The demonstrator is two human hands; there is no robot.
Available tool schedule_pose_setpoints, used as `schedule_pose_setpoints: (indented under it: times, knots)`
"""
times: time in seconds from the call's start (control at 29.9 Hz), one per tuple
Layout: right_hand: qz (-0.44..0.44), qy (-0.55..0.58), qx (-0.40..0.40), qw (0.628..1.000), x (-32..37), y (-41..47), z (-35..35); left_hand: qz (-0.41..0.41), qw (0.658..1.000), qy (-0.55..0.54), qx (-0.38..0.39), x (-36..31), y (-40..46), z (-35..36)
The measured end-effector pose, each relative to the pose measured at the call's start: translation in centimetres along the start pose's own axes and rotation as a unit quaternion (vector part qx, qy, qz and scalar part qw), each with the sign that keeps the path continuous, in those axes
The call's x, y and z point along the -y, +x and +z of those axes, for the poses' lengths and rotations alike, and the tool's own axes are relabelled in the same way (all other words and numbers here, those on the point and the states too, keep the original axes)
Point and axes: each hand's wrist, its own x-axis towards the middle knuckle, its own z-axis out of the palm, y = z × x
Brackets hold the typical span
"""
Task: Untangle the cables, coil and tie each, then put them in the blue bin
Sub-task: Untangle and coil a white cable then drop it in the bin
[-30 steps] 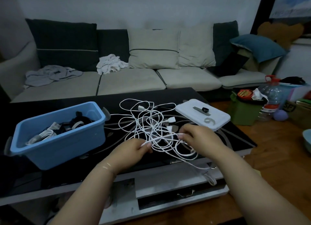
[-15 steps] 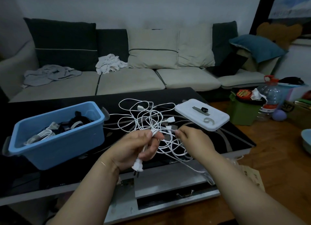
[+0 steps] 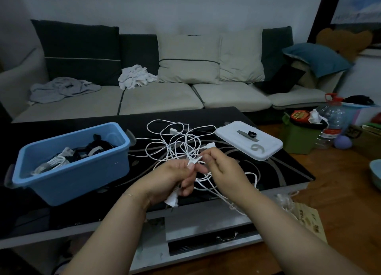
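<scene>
Both hands worked the white cable tangle [image 3: 181, 145] on the worktop [image 3: 278, 167].
Left hand [image 3: 169, 180] fingers gripped a plug-ended cable [image 3: 172, 200]; right hand [image 3: 222, 167] fingers pinched a strand beside the blue bin [image 3: 78, 175].

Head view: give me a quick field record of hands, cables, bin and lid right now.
left hand: grips a white cable, its plug hanging below the palm
right hand: pinches a white cable
tangled cables: loose white heap on the black table, not coiled
blue bin: left of the heap, already holds coiled cables
white lid: right of the heap, ties lying on it
</scene>
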Motion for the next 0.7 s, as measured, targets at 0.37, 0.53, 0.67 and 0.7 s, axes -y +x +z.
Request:
schedule_pose_setpoints:
  times: [0.37, 0.53, 0.67, 0.7]
  knots:
    - [0.155, 0.315, 0.016, 0.936, 1.8, 0.4, 0.7, 0.056, 0.998, 0.003, -0.021, -0.3, 0.3, 2.1]
    - [0.214, 0.347, 0.029, 0.913, 1.8, 0.2, 2.2, 0.094, 0.989, -0.085, -0.074, -0.4, 0.6, 3.0]
    - [0.196, 0.306, 0.083, 0.928, 1.7, -0.2, 3.0, 0.11, 0.975, -0.136, -0.137, -0.6, 0.9, 2.7]
    - [0.18, 0.277, 0.093, 0.939, 1.6, -0.3, 3.1, 0.11, 0.971, -0.15, -0.148, -0.6, 0.9, 2.6]
